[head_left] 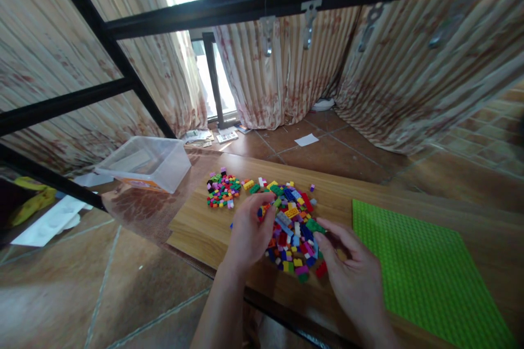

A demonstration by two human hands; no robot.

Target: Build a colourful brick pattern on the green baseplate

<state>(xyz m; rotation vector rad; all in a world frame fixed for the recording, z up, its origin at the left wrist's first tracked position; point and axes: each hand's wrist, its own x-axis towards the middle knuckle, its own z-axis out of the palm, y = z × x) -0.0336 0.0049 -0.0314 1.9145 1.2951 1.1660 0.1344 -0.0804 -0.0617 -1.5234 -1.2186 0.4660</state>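
A mixed pile of toy building bricks (292,232) lies on the wooden tabletop, many colours and sizes jumbled together. At the pile's left side is my left hand (252,229), its index finger and thumb curved toward each other in a pinch. A light green brick shows by their tips; whether it is gripped is unclear. On the right, my right hand (352,267) pinches a green brick (314,226) between thumb and fingers, just over the pile's edge. A smaller group of tiny bricks (223,190) sits apart to the left.
Right of the pile lies a bright green studded baseplate (426,267). A translucent plastic box (164,166) stands at the table's left end. Black metal bars (245,8) cross above and at left. Papers (306,140) lie on the tiled floor before the curtains.
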